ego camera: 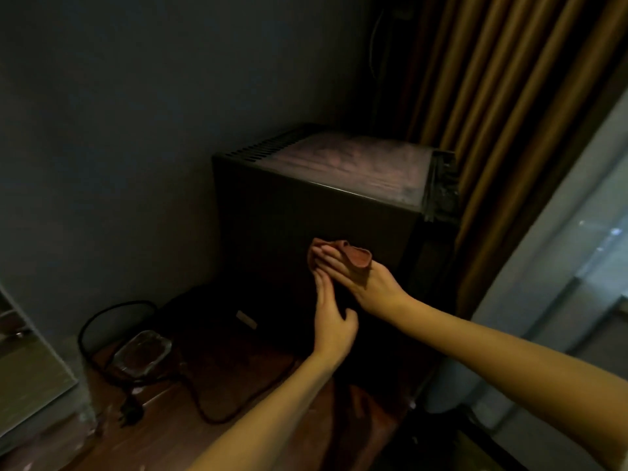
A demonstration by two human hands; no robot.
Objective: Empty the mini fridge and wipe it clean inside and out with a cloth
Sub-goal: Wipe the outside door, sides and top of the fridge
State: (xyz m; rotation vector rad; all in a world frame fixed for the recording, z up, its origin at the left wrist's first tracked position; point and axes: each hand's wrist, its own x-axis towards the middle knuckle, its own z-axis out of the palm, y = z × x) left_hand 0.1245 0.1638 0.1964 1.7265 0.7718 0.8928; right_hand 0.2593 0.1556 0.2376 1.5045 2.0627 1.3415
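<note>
The mini fridge stands on the wooden floor in a dim corner, its back to the wall and a gold curtain close on its far side. The panel facing the camera is one of its dark outer sides. The reddish-brown cloth lies flat against that side, about halfway down. The right hand presses it there with fingers laid fairly straight. One flap of the cloth folds back over the knuckles, and I cannot tell whether the thumb pinches anything under it. The left hand reaches up from below, fingers extended and loose, their tips touching the cloth's lower edge; it grasps nothing. The step in hand looks like wiping the outside, and the inside cannot be judged because the door side is turned away. To do this pass well, the flap should be tucked under the palm so the whole cloth bears on the panel. Strokes should run in overlapping bands from the upper edge downward, so grime is not dragged over cleaned metal. The fridge top shows a pale, smeared haze and the vent slots behind it probably hold dust, so both deserve a fresh face of the cloth. Low down, the power cord trails across the floor beside a wire waste basket, so the lower strokes need care not to snag it.
</note>
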